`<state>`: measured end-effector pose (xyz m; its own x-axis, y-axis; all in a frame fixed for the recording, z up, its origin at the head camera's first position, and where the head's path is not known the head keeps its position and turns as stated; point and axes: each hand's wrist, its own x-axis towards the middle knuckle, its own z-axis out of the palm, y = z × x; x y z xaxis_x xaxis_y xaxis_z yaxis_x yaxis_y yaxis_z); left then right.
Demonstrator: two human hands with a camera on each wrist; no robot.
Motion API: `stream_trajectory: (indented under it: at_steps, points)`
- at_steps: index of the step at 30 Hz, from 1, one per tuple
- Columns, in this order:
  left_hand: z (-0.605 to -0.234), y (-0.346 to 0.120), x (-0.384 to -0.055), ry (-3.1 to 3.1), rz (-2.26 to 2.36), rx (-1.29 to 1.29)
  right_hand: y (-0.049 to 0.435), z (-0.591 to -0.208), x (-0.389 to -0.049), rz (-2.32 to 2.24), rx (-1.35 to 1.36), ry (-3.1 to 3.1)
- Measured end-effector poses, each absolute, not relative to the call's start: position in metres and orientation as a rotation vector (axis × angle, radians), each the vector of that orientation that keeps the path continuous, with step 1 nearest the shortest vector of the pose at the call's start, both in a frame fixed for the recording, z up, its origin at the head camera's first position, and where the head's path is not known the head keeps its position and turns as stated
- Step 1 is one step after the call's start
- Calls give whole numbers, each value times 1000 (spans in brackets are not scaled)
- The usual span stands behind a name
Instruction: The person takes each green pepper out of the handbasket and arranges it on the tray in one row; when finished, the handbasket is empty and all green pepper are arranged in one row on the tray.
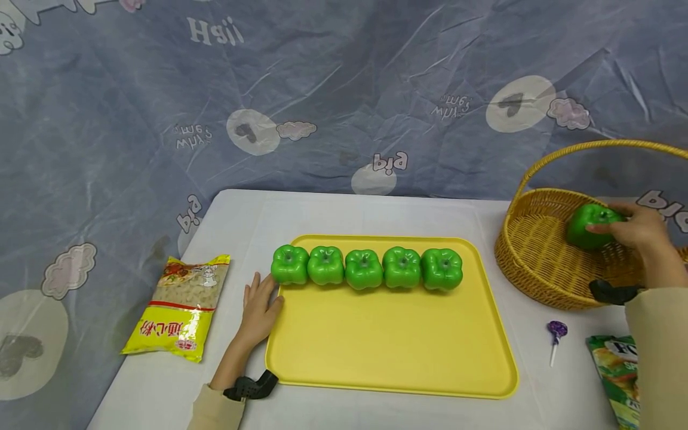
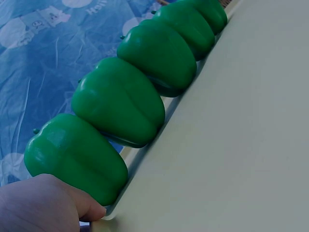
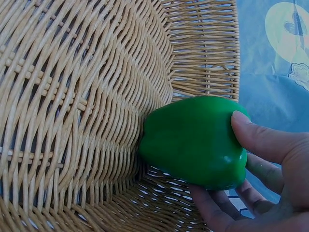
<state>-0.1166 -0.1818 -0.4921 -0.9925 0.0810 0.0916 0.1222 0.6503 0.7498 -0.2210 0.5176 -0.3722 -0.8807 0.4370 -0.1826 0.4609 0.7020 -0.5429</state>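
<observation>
My right hand (image 1: 647, 230) holds a green bell pepper (image 1: 588, 226) inside the wicker basket (image 1: 529, 275). In the right wrist view the thumb presses one side of that pepper (image 3: 193, 140) and the other fingers curl beneath it, close against the woven wall. Several more green bell peppers (image 1: 364, 270) stand in a row along the far side of the yellow tray (image 1: 387, 340). At the tray's left edge rests my left hand (image 1: 259, 310), its fingers extended beside the leftmost pepper (image 1: 290, 264). The left wrist view has the thumb right by that pepper (image 2: 77, 157).
A yellow bag of pasta (image 1: 180, 307) lies left of my left hand. Between tray and basket there is a purple lollipop (image 1: 556, 329). A green packet (image 1: 618, 370) lies partly under my right sleeve. The basket's tall handle (image 1: 586, 145) arches over its opening.
</observation>
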Motion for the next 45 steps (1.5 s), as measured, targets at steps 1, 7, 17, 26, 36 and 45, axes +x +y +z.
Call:
stream_trajectory:
  at_steps: [1, 7, 17, 26, 36, 45]
  points:
    - [-492, -182, -116, -2808, -1284, -173, 518, -372, -221, -927, 761, 2864]
    - [-493, -182, -115, -2808, -1283, -175, 516, -373, -221, -893, 752, 2877]
    - [-495, -183, -115, -2806, -1281, -183, 516, -375, -219, -968, 737, 2878]
    - [-494, -182, -117, -2805, -1279, -184, 508, -364, -218, -963, 608, 2912]
    - [-494, -182, -118, -2796, -1282, -193, 480, -346, -203, -993, 421, 2969]
    - [-492, -182, -117, -2800, -1281, -193, 460, -352, -164, -1096, 420, 3028]
